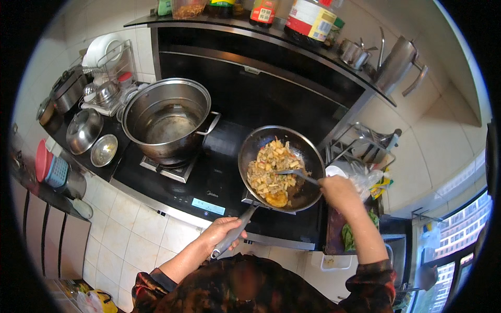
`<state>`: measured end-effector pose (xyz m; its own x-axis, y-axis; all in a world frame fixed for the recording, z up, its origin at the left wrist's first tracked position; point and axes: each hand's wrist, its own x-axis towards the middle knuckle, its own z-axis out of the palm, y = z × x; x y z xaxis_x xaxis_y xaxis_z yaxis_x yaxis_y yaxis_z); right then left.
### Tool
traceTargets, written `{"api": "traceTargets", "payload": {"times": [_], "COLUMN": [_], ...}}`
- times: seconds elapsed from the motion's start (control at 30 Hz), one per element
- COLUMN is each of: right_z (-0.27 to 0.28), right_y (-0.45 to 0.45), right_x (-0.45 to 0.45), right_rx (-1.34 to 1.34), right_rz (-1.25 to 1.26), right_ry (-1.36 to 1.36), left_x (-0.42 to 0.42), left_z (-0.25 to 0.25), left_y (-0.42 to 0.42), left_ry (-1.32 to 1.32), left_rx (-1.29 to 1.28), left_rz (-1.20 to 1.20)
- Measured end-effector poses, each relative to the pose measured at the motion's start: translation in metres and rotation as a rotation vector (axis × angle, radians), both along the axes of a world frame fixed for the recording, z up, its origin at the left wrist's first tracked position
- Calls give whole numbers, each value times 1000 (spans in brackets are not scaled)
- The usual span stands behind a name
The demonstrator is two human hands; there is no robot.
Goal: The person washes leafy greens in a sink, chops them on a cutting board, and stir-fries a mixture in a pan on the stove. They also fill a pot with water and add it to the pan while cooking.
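Observation:
My left hand (224,234) is wrapped around the grey handle (235,234) of a dark frying pan (309,156) over the right burner. In the pan lies a heap of diced, pale-yellow food (274,156) with bits of red and green. A browned, egg-like piece (276,198) sits at the near side. My right hand (339,192) grips a grey spatula (295,172) from the right. Its blade is in the food, and the hand covers the handle's end.
Left of the pan, a large steel stockpot (168,117) stands on the other burner of the black stove (219,156). A domed steel lid (84,131) and small steel bowl (104,150) lie further left. Leafy greens (348,236) are at the right. Sauce bottles (263,13) line the shelf above.

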<state>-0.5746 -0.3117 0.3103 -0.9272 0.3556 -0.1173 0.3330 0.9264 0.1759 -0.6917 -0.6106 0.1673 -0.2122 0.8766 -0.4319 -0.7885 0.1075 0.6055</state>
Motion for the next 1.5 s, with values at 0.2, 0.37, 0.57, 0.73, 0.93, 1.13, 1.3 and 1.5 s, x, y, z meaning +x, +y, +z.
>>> {"api": "traceTargets", "payload": {"times": [0.2,0.37,0.57,0.73,0.93,1.13,1.3,1.5], "right_z": [17,16,-11,34,-13,5,-34,6], "right_y": [-13,-47,-55,-60,-65,-18,-26,-4], "right_x": [-5,19,-39,7,-22,-12,-34,19], "right_rx": [26,-59,1,-80,-34,-37,30,48], "right_rz": [-107,58,-29,12,44,-174,-15,39], "right_ry": [-35,-114,42,-62,44,116,102,39], "left_x": [0,0,1,-1,-3,-9,-10,-11], "left_z": [-1,0,6,5,8,9,9,10], "left_y": [0,0,0,0,0,-1,-1,-1], "left_ry": [-6,-13,5,42,36,32,38,54], "left_rx": [-30,-10,-40,-37,-50,-22,-30,-58], "left_rz": [7,13,25,9,-3,-7,-6,-17]}}
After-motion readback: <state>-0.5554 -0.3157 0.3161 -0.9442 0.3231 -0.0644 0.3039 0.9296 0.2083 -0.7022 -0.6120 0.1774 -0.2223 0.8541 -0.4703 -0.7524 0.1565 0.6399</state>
